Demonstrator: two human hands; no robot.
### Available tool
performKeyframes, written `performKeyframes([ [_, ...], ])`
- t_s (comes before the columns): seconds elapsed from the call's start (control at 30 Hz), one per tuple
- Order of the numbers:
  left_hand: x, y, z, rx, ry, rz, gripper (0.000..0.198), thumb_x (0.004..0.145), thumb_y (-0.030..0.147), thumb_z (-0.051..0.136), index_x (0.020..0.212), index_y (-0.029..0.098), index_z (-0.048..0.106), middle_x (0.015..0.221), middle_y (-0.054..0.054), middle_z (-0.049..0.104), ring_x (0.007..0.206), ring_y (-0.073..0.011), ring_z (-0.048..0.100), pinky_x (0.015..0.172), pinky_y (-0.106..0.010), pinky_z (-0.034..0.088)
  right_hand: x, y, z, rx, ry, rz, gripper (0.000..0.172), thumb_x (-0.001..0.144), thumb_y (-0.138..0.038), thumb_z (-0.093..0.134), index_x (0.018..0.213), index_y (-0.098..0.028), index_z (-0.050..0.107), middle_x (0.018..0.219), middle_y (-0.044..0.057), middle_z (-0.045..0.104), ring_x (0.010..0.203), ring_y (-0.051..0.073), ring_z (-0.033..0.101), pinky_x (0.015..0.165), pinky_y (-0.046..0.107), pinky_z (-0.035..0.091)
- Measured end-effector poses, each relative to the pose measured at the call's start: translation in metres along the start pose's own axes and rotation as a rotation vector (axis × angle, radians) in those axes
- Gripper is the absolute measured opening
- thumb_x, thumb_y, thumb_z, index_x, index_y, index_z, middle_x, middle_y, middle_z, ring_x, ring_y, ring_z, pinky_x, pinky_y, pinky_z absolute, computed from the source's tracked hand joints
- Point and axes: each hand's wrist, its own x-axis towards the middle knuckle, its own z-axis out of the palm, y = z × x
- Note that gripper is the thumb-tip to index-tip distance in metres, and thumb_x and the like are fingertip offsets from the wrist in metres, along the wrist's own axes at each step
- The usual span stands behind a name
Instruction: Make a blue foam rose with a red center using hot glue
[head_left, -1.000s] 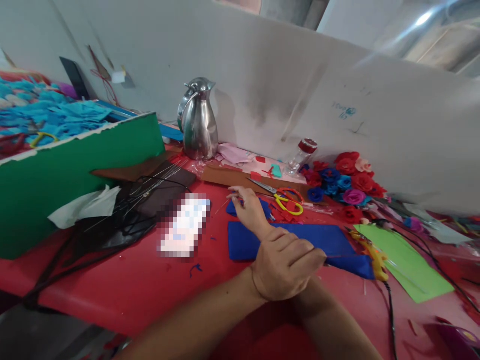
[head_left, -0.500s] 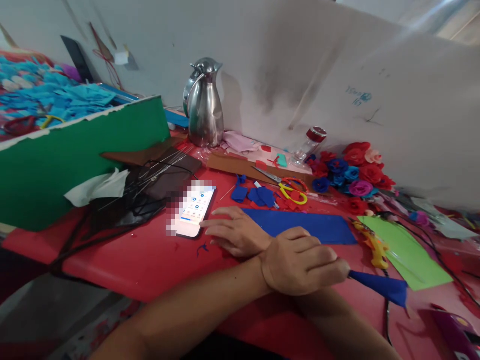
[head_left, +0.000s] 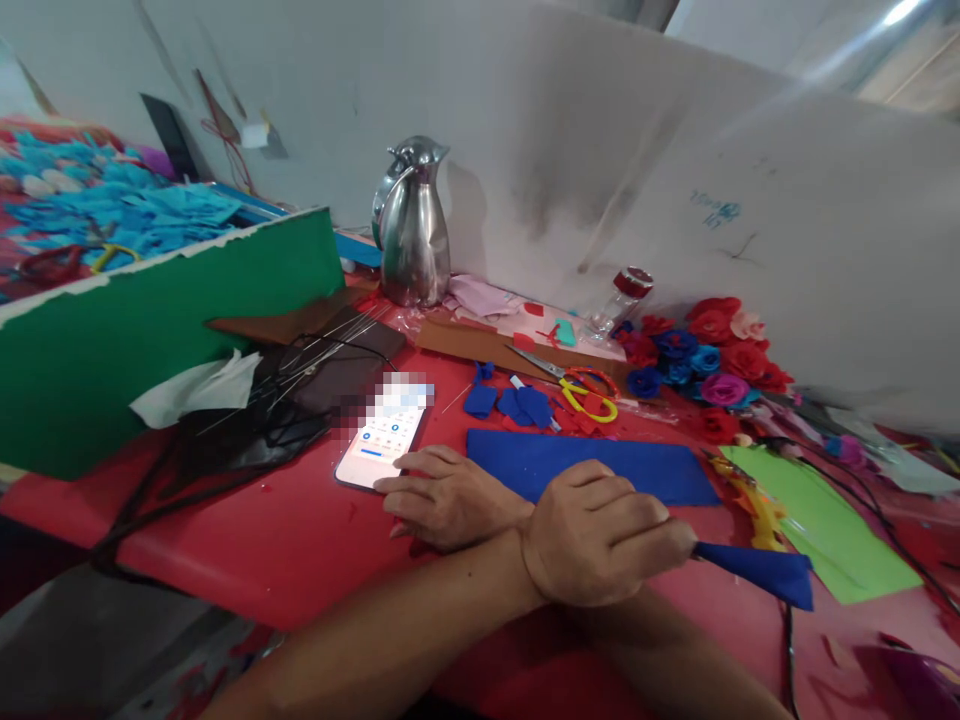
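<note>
My forearms are crossed, the left one over the right. My left hand [head_left: 607, 540] is closed around the narrow end of a cone-shaped blue piece [head_left: 757, 572], thin like paper or cloth. It sticks out to the right, and its gripped end is hidden. My right hand [head_left: 450, 498] reaches left beneath the left wrist, fingers stretched and apart, holding nothing. Its fingertips are at the lower right corner of a lit smartphone [head_left: 371, 450] lying on the table. Behind both hands lies a flat blue strip [head_left: 585, 462], partly covered by my left hand.
Scissors [head_left: 570, 385] and blue scraps [head_left: 525, 402] lie behind the strip. At right are a yellow glue gun [head_left: 765, 515], its cord, a green sheet [head_left: 832, 530] and artificial flowers [head_left: 712, 350]. A steel jug [head_left: 416, 230] and green box [head_left: 172, 330] stand at back left.
My right hand has shifted left and nearer to me, its fingers now at the phone's lower end. The left hand keeps the blue piece. The camera view has tilted up slightly.
</note>
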Motion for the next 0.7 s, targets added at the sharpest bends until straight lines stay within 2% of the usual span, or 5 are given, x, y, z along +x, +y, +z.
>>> performKeyframes([
  [0.13,0.001,-0.001,-0.004,-0.009,0.109,0.015,0.018,0.088,0.014,0.049,0.082,0.018,0.065,0.066,0.002,0.066,0.062,-0.0088,0.056,0.064,-0.027,0.042,-0.009,0.016,-0.011,-0.023,0.123,0.101,0.025,0.095,-0.035,0.047,0.111,-0.022,0.061,0.12,0.004,0.068,0.118,0.02,0.052,0.097,0.037,0.042],
  [0.27,0.003,-0.002,-0.007,0.007,0.129,-0.035,0.016,0.084,0.012,0.05,0.089,0.017,0.064,0.068,0.0,0.067,0.065,-0.0111,0.057,0.067,-0.029,0.042,-0.028,0.046,-0.032,-0.101,0.255,0.442,0.024,0.091,-0.023,0.052,0.112,-0.021,0.064,0.111,0.008,0.07,0.111,0.023,0.054,0.096,0.043,0.042],
  [0.33,0.003,-0.002,-0.008,-0.003,0.166,-0.08,0.017,0.084,0.012,0.048,0.091,0.016,0.063,0.07,0.0,0.068,0.065,-0.0114,0.058,0.068,-0.03,0.042,-0.035,0.059,-0.039,-0.17,0.22,0.542,0.03,0.082,-0.02,0.06,0.112,-0.021,0.065,0.115,0.01,0.068,0.111,0.028,0.052,0.095,0.048,0.041],
  [0.5,0.0,-0.002,-0.005,-0.018,0.114,-0.084,0.019,0.084,0.012,0.047,0.092,0.017,0.063,0.072,-0.001,0.069,0.065,-0.0113,0.058,0.068,-0.031,0.04,-0.037,0.075,-0.039,-0.223,0.108,0.571,0.019,0.084,-0.017,0.058,0.095,-0.021,0.072,0.106,0.01,0.071,0.102,0.028,0.054,0.087,0.048,0.042],
  [0.7,-0.002,-0.002,-0.003,0.015,0.044,-0.1,0.018,0.085,0.014,0.049,0.092,0.018,0.065,0.072,-0.001,0.069,0.066,-0.0118,0.058,0.071,-0.032,0.039,-0.033,0.085,-0.031,-0.128,0.282,0.686,0.017,0.084,-0.017,0.056,0.081,-0.022,0.072,0.084,0.007,0.073,0.086,0.022,0.058,0.083,0.039,0.045],
])
